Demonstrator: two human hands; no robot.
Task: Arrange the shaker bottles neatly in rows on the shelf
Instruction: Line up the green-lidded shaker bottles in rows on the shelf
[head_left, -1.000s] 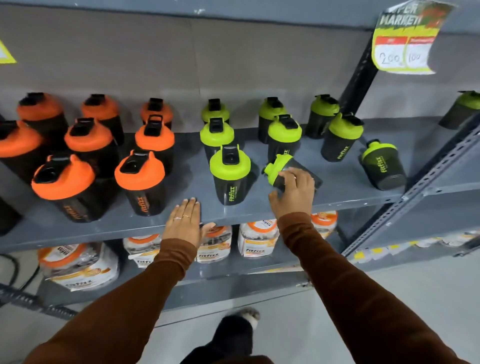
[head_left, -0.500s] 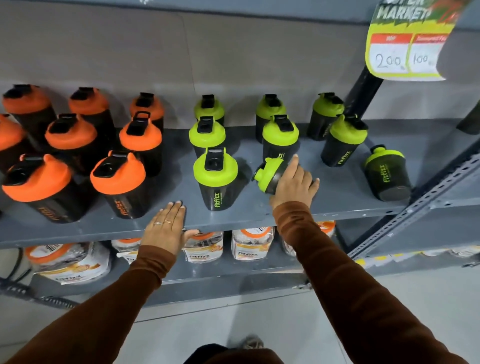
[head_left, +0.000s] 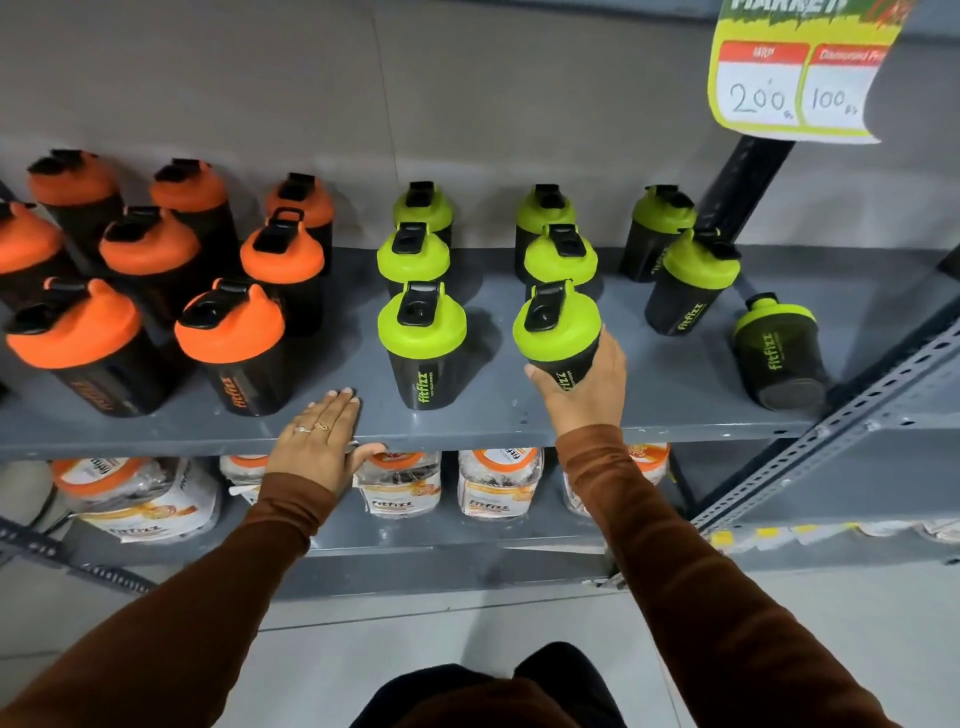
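A green-lidded shaker bottle (head_left: 557, 332) is gripped upright by the right hand (head_left: 587, 395) at the front of the grey shelf (head_left: 675, 410). The left hand (head_left: 322, 441) is laid flat on the shelf edge beside another green-lidded bottle (head_left: 423, 343).

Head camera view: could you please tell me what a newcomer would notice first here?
Orange-lidded shaker bottles crowd the shelf's left half, green-lidded ones its right. The right hand grips an upright green bottle at the front, and a price sign hangs upper right.
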